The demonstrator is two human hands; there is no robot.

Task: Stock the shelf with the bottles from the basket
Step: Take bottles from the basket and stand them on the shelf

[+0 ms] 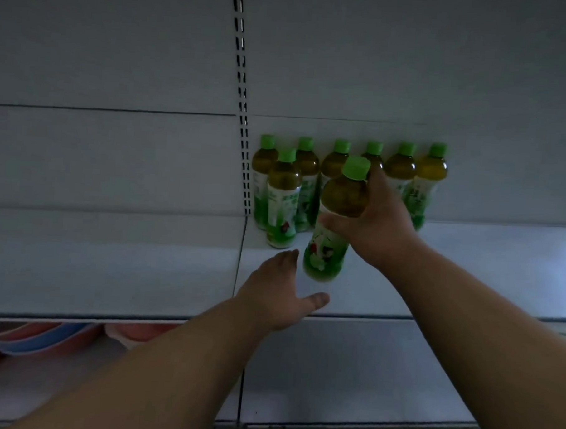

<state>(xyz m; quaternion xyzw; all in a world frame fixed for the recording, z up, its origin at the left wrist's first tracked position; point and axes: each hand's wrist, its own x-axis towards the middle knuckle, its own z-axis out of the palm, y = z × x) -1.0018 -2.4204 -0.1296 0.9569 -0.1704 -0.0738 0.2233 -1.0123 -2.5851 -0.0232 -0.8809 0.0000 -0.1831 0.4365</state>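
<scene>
Bottle (335,216), round plastic w/ ribbed cap, gripped.

Label print on the held bottle (335,216) too blurred to read. Fingers of the right hand (377,225) hidden behind that bottle, only the thumb showing. Fourth bottle of the back row (375,153) mostly covered by the held bottle and the hand, just cap and shoulder in sight. Lower part of the second back bottle (308,170) hidden behind the front bottle (284,198). Under the shelf (110,271), red and blue shapes (43,336) cut off by the shelf lip, too blurred to identify. Both forearms cut off at the bottom edge.
</scene>
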